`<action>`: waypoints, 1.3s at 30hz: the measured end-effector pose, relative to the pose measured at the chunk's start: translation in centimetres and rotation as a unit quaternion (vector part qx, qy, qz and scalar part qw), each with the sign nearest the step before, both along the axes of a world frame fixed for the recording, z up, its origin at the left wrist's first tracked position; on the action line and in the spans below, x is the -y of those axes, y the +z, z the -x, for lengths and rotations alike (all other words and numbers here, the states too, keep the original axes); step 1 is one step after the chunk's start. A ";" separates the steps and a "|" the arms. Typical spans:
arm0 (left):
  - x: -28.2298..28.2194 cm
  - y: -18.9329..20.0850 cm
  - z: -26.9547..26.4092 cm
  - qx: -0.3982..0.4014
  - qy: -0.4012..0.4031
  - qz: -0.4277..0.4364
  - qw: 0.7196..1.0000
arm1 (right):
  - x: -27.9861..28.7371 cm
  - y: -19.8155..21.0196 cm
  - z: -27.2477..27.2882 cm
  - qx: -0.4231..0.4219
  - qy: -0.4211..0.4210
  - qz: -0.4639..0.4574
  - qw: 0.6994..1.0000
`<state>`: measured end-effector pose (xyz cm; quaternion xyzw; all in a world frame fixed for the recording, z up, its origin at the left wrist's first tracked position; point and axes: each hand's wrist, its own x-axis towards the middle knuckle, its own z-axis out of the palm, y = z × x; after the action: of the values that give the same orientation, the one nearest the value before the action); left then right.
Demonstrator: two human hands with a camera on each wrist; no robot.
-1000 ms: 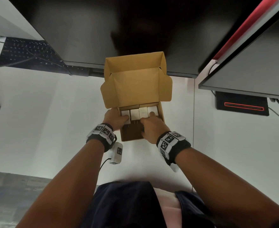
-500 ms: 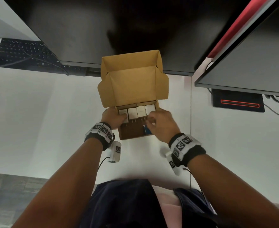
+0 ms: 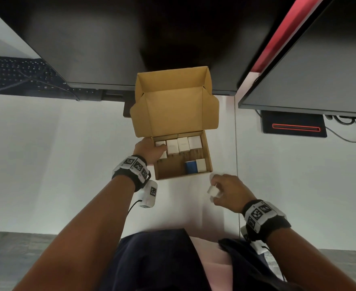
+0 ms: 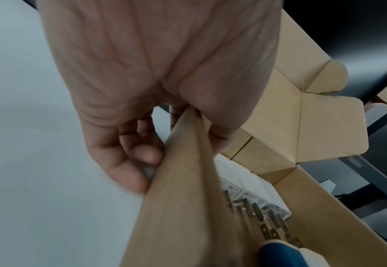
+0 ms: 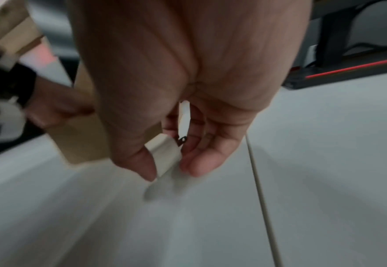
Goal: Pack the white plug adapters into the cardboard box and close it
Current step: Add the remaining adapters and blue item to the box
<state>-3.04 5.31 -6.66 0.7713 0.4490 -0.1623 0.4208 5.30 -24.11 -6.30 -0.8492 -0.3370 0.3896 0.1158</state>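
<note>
Now right hand [image 3: 227,194] pinches smooth blocky adapter [image 5: 164,153]; left hand [image 3: 149,150] grips cardboard box [image 3: 208,156].

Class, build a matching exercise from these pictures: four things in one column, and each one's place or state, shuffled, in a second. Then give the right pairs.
Things
1. left hand
2. right hand
3. cardboard box
4. blue item

Places or states
A. lid flap standing open
B. lying in the box's near right corner beside a white adapter
C. gripping the box's left wall
D. pinching a white plug adapter above the table

Pairs: 1-C, 2-D, 3-A, 4-B
</note>
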 end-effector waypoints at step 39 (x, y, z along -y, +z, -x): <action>1.6 1.8 -0.3 0.049 0.051 0.121 0.990 | -9.5 2.6 -0.7 0.045 -0.008 -0.087 0.995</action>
<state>-2.72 3.75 -4.82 0.6977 0.4440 -0.1561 0.5401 6.05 -14.64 -3.74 -0.8551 -0.3681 0.3192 0.1771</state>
